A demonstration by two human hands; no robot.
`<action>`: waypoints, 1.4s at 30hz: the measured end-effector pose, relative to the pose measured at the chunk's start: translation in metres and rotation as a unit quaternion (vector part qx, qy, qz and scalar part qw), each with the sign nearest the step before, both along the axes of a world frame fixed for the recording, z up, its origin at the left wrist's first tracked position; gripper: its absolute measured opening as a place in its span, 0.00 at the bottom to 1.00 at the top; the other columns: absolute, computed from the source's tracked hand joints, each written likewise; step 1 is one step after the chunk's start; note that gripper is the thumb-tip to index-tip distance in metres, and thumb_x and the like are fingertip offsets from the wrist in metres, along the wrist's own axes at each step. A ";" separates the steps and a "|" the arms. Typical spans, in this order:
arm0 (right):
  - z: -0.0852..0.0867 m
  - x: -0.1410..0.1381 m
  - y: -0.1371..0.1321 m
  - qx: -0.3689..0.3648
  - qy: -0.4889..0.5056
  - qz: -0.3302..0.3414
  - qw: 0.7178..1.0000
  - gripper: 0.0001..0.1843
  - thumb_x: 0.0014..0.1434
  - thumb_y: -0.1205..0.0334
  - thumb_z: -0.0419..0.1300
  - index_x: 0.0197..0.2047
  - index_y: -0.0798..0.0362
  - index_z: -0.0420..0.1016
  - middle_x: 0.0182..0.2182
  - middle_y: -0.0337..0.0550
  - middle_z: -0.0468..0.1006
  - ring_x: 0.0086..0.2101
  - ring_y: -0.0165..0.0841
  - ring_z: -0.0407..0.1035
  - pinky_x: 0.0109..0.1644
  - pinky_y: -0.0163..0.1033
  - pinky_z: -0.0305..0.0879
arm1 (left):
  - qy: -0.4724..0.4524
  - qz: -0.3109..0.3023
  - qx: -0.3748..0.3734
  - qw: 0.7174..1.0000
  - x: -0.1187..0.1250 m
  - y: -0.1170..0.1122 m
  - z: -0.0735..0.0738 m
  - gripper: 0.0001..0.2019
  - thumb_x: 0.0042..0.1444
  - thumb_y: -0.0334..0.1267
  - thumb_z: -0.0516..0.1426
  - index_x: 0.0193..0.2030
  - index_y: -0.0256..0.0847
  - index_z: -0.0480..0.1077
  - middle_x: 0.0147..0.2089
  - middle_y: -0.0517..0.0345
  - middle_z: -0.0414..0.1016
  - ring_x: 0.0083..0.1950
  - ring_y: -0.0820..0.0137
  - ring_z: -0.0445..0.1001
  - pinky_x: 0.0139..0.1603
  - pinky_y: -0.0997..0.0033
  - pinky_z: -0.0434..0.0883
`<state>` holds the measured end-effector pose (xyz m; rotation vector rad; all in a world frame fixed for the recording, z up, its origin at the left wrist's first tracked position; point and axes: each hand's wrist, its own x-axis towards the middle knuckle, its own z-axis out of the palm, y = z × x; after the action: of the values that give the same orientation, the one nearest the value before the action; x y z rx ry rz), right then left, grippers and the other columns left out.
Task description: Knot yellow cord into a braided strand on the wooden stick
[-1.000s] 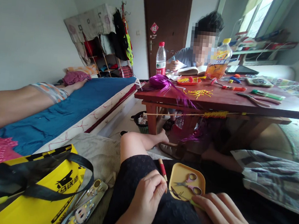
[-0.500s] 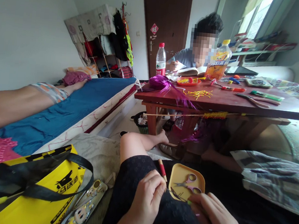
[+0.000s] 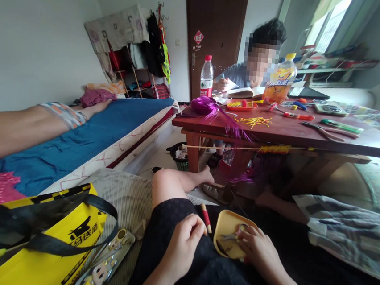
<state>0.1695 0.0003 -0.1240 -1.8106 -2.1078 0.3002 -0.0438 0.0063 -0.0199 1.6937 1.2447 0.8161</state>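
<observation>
Right grip (image 3: 260,248) over scissors (image 3: 235,235), yellow tray (image 3: 228,219) beneath it, grasp unclear; left grip (image 3: 185,238) curled, contents hidden

On my feed, a red-brown table (image 3: 283,130) carries a water bottle (image 3: 206,83), a drink bottle (image 3: 278,86) with a yellow cap, an open book (image 3: 243,93), and a red tray (image 3: 240,109) of small yellow pieces. More yellow sticks (image 3: 254,121) lie loose in front of that tray, near a purple bundle (image 3: 203,105) whose strands spill over the table's edge. Towards the table's right end I see pliers (image 3: 325,132) beside a green-handled tool (image 3: 342,126). Closer to my camera, black cloth (image 3: 217,279) over the lap bears a yellow tray (image 3: 219,223) and, just beside it, a red-banded stick (image 3: 206,218). Scissors (image 3: 229,237) lie in the yellow tray.
</observation>
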 end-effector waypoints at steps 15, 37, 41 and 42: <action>0.092 -0.051 -0.038 0.245 0.047 0.118 0.961 0.19 0.53 0.74 0.44 0.48 0.58 0.60 0.32 0.48 0.74 0.33 0.38 0.70 0.35 0.42 0.69 | -0.029 -0.095 -0.046 0.994 0.016 -0.021 0.022 0.13 0.59 0.41 0.49 0.26 0.37 0.64 0.27 0.60 0.65 0.31 0.73 0.62 0.34 0.77 0.60; 0.115 -0.049 -0.050 0.275 0.163 0.089 0.943 0.06 0.57 0.72 0.52 0.34 0.53 0.68 0.25 0.39 0.70 0.27 0.30 0.64 0.38 0.38 0.65 | -0.121 -0.062 -0.104 0.985 0.017 -0.022 0.019 0.19 0.58 0.49 0.46 0.25 0.38 0.62 0.25 0.61 0.59 0.31 0.72 0.59 0.34 0.75 0.58; 0.115 -0.051 -0.049 0.269 0.156 0.080 0.947 0.08 0.58 0.72 0.51 0.32 0.51 0.68 0.25 0.40 0.70 0.27 0.31 0.65 0.37 0.38 0.64 | -0.125 -0.065 -0.101 0.985 0.017 -0.023 0.018 0.18 0.58 0.49 0.47 0.25 0.38 0.61 0.25 0.61 0.59 0.31 0.72 0.59 0.34 0.75 0.58; 0.115 -0.051 -0.049 0.271 0.155 0.081 0.946 0.08 0.58 0.71 0.51 0.32 0.51 0.68 0.25 0.40 0.70 0.27 0.31 0.65 0.37 0.37 0.64 | -0.128 -0.068 -0.103 0.984 0.017 -0.023 0.018 0.18 0.58 0.49 0.47 0.25 0.38 0.61 0.25 0.61 0.58 0.30 0.72 0.59 0.34 0.75 0.58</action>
<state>0.1186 -0.0490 -0.0092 -1.1920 -1.8778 0.0276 -0.0269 -0.0165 -0.0023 1.4395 0.9914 0.7671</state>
